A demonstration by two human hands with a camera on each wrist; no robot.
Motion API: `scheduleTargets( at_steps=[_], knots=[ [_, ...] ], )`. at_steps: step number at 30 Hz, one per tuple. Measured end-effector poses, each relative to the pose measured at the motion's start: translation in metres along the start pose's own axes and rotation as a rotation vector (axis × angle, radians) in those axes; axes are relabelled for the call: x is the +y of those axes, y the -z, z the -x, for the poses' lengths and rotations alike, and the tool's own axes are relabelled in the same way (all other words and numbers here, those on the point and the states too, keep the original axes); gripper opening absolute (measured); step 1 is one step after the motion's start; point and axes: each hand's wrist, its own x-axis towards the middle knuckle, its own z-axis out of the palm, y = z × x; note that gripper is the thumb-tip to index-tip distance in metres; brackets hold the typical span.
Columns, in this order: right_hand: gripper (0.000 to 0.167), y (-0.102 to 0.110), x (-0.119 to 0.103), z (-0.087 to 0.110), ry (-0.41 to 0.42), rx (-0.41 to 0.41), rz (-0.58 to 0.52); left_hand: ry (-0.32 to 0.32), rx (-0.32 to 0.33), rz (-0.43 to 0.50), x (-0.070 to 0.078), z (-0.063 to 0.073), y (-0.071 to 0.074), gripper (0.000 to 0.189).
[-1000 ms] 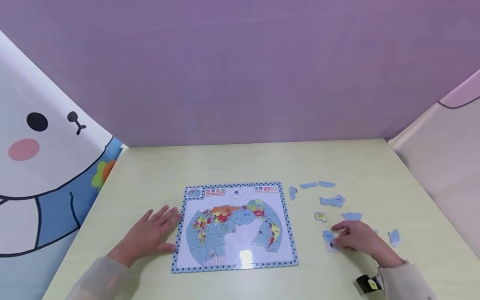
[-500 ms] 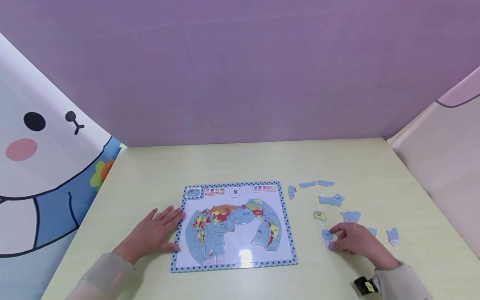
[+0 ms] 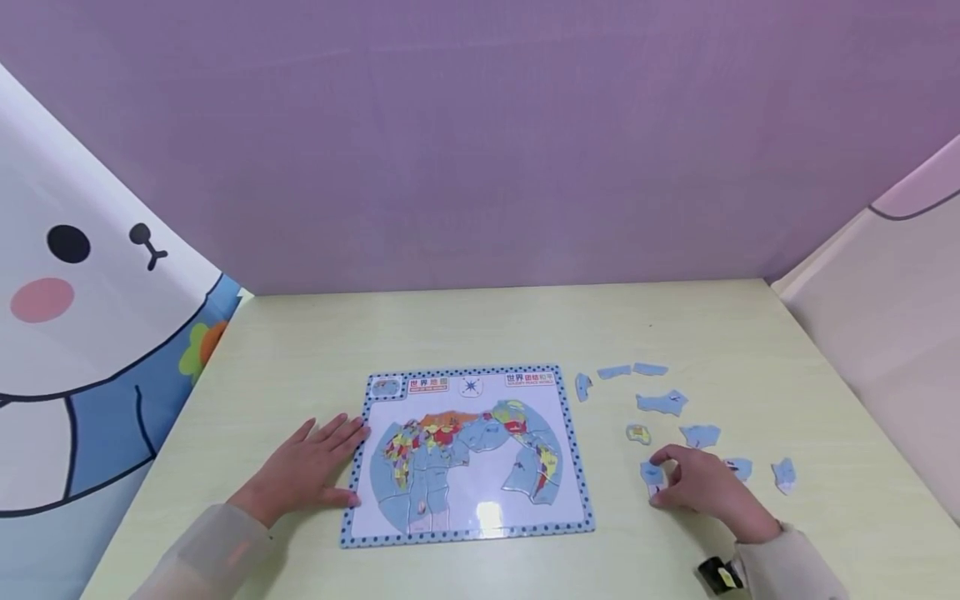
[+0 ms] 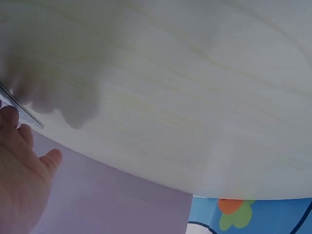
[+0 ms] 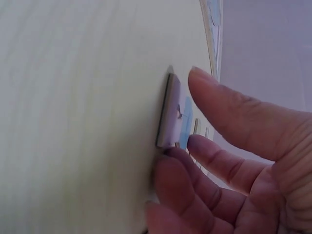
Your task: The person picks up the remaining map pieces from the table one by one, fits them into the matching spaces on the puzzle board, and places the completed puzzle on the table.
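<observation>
Fingers of the right hand (image 3: 705, 490) curve at a blue piece (image 3: 649, 473) beside the partly filled map board (image 3: 480, 482), grip unclear, the straight-fingered left hand (image 3: 302, 472) touches its edge, and eight other pieces (image 3: 662, 403) seem unplaced.

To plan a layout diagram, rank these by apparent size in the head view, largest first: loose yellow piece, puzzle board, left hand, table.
1. Table
2. Puzzle board
3. Left hand
4. Loose yellow piece

- The right hand (image 3: 701, 483) is sliding leftward; its index finger and thumb are now framing the blue-and-white puzzle piece (image 3: 651, 476);
- a blue puzzle piece (image 3: 739, 468) is emerging from behind that hand;
- the left hand's (image 3: 303, 468) fingertips are edging onto the world-map board's (image 3: 467, 538) border.
</observation>
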Motion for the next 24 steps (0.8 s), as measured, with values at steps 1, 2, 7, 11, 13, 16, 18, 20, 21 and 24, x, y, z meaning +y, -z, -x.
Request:
scheduleTargets(
  at_steps=[1, 2, 7, 11, 13, 16, 18, 20, 21, 24],
  knots=[
    [0.048, 0.0, 0.0, 0.0, 0.003, 0.003, 0.012, -0.001, -0.002, 0.002, 0.0, -0.001, 0.0, 0.112],
    [0.048, 0.001, 0.0, 0.0, 0.006, 0.006, 0.025, -0.003, -0.003, 0.002, 0.001, -0.002, -0.001, 0.113],
    [0.044, 0.002, 0.0, -0.001, 0.002, 0.01, 0.063, -0.013, -0.021, 0.008, 0.001, -0.006, -0.001, 0.114],
    [0.039, 0.001, -0.002, -0.003, 0.008, 0.017, 0.079, -0.012, -0.04, 0.013, 0.0, -0.007, 0.0, 0.116],
    [0.037, -0.001, -0.003, -0.004, 0.019, 0.017, 0.082, -0.01, -0.048, 0.012, -0.002, -0.007, -0.001, 0.118],
    [0.037, -0.003, -0.005, -0.005, 0.021, 0.017, 0.079, -0.006, -0.059, 0.023, -0.004, -0.007, -0.002, 0.119],
    [0.038, -0.005, -0.007, -0.006, 0.017, 0.017, 0.081, -0.008, -0.063, 0.029, -0.005, -0.007, -0.003, 0.119],
    [0.038, -0.006, -0.008, -0.006, 0.011, 0.02, 0.089, -0.005, -0.065, 0.032, -0.005, -0.008, -0.003, 0.119],
    [0.038, -0.006, -0.009, -0.006, 0.006, 0.02, 0.095, -0.008, -0.062, 0.033, -0.005, -0.008, -0.003, 0.12],
    [0.037, -0.006, -0.01, -0.007, 0.004, 0.014, 0.122, -0.002, -0.059, 0.039, -0.005, -0.007, -0.004, 0.12]
  ],
)
